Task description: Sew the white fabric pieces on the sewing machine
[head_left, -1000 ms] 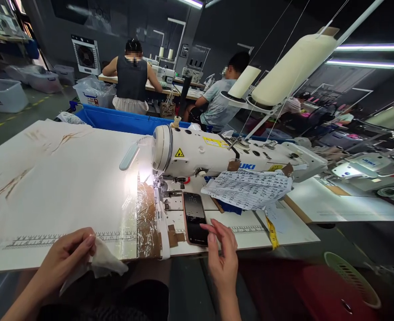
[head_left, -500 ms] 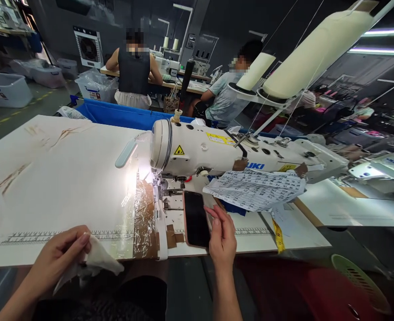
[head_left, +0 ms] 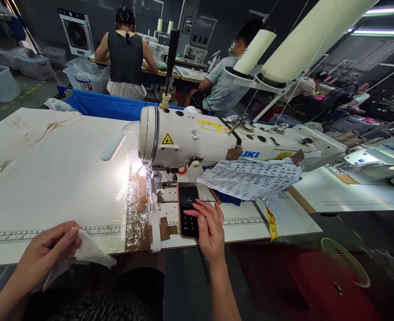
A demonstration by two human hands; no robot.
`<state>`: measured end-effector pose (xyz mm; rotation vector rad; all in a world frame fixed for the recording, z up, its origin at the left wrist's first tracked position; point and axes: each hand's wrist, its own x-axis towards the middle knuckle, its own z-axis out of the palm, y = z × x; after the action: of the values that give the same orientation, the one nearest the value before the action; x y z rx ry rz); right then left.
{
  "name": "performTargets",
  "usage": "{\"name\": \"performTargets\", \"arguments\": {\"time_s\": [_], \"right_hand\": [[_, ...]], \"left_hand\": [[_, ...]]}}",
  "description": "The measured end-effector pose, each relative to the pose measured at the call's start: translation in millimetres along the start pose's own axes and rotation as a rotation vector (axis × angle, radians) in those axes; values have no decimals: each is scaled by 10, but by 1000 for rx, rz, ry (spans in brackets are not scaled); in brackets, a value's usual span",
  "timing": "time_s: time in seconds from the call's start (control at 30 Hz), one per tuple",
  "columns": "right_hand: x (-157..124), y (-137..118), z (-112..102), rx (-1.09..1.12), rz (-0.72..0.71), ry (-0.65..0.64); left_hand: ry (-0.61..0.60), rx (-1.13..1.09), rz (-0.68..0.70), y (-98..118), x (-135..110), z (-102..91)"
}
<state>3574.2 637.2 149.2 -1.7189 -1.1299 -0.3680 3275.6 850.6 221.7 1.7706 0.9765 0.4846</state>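
Note:
Over the front edge of the white table (head_left: pixel 66 169), my left hand (head_left: pixel 54 245) pinches a piece of thin white fabric (head_left: pixel 91 250) that hangs down. A smartphone (head_left: pixel 187 196) lies on the machine bed with its screen lit and a number keypad showing. My right hand (head_left: pixel 210 227) reaches over the phone's lower right, fingers apart, fingertips over the keypad; whether they touch the glass I cannot tell. Just behind the phone stands a white sewing machine (head_left: pixel 186 136), its lamp shining on the needle area.
A crumpled sheet of printed paper (head_left: pixel 250 178) hangs against the machine, with a yellow tape measure (head_left: pixel 271 223) below it. Thread cones (head_left: pixel 255 51) rise at the upper right. A blue fabric trough (head_left: pixel 106 104) runs behind the table. Two people (head_left: pixel 125 53) sit farther back. A red stool (head_left: pixel 330 285) stands lower right.
The phone's dark screen has lit up and shows a keypad. My right hand's fingers have moved left over the screen. The whole view has shifted slightly; my left hand still holds the fabric.

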Motion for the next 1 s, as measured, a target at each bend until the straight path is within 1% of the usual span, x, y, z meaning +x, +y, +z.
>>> {"name": "performTargets", "arguments": {"time_s": [0.1,0.27,0.33,0.5,0.67,0.77,0.83,0.93,1.0], "right_hand": [[-9,9,4,4,13,14],[-62,57,9,10,110,173],[-69,67,19,0,133,202],[-58,53,38,-29,143,177],[-99,58,6,-26,216,259],[-123,83,-7,-35,241,259],[-125,94,-8,-39,251,248],[-119,84,-6,-29,243,245],[-116,61,-11,-11,209,228]], "left_hand": [[-3,12,-13,-23,3,-14],[5,22,-16,-67,5,-33],[2,9,-22,-73,4,-37],[-16,-11,-23,-57,2,-37],[-5,-15,-11,-26,-4,-22],[-11,-14,18,-13,-6,-12],[-12,-33,12,-8,-4,-10],[-4,-45,4,-10,1,-15],[-8,-43,-3,-16,5,-23]]}}
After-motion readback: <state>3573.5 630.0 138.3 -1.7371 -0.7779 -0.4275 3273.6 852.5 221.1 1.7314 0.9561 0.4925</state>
